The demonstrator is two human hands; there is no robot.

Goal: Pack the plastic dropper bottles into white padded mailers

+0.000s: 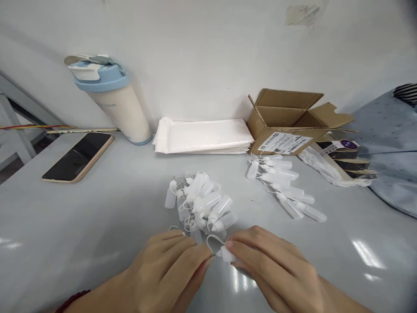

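Note:
My right hand is closed around a small translucent bottle whose white tip points left. A thin white strap loops up from its neck toward my left hand. The fingertips of my left hand are pinched just left of the bottle's tip; a thin dark piece shows between them and the tip, and what they hold is too small to name. Just beyond my hands lies a pile of similar small bottles with strapped caps. A second group of such bottles lies farther right.
At the left are a phone and a cream tumbler. White padded envelopes are stacked by the wall. An open cardboard box stands at the right, beside a tray with dark contents and blue patterned cloth.

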